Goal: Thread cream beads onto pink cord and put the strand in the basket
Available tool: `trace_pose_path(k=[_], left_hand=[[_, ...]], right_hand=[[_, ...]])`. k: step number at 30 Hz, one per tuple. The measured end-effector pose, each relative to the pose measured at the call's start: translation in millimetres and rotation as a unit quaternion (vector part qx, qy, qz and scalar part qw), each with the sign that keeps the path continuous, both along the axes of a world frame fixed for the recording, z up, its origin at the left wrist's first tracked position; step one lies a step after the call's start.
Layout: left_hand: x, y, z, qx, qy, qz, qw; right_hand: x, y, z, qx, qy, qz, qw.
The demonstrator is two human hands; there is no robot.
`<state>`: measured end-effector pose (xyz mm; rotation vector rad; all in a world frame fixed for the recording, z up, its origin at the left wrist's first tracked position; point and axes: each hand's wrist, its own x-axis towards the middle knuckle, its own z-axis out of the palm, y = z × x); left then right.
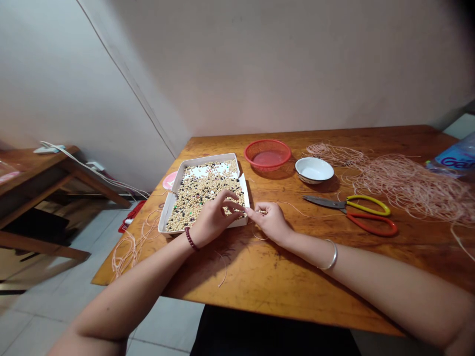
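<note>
Bare and closest of all, my left forearm [126, 289] and right forearm [374, 272] stretch over the near edge of the table [297, 296]. Down at the near left corner, loops of pink cord [126, 254] lie loose. Next along, by the left edge, it's the white tray [161, 226], thick with beads [204, 190], mostly cream, dark ones mixed in. Over its near right corner comes my left hand [215, 217], thumb and forefinger close at the tips; whether they pinch anything, I can't tell, too small! Up against them, my right hand [274, 225]: fingers curled in, gripping a few small beads [262, 212]. Red basket [267, 158] towards the far edge, white bowl [315, 169] just beside, then scissors [345, 204], blades pointing left, a thin strand [302, 213] reaching them from my right hand. And towards the right edge, one big tangle of cord [408, 185], bottle [456, 158] just beyond!
</note>
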<state>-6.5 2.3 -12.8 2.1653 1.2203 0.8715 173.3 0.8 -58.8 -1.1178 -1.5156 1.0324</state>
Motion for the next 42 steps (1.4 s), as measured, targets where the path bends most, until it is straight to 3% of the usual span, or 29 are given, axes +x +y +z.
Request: trace_pose_path(k=[11,21,29,36,42], left_hand=[[-0.3,-0.3,1.5,0.010,0.001,-0.003,1.000],[1.2,-5.0,10.8,0.013,0.063,-0.021,0.998],[-2.3,-7.4,11.7,0.091,0.116,-0.038,0.988],[-3.0,-10.2,11.4,0.170,0.244,-0.054,0.953],[-1.7,-10.9,10.3,0.179,0.222,-0.010,0.958]], right_hand=[[-0.5,0.0,-0.4,-0.002,0.003,-0.010,1.000],[-1.9,-1.7,0.4,-0.029,-0.005,0.017,0.999],[-2.4,-1.2,-2.8,-0.011,-0.049,0.073,0.996],[-2.2,-3.5,-5.2,-0.001,-0.072,0.076,0.994],[-2.5,-0.1,-3.3,-0.022,-0.022,0.098,0.995]])
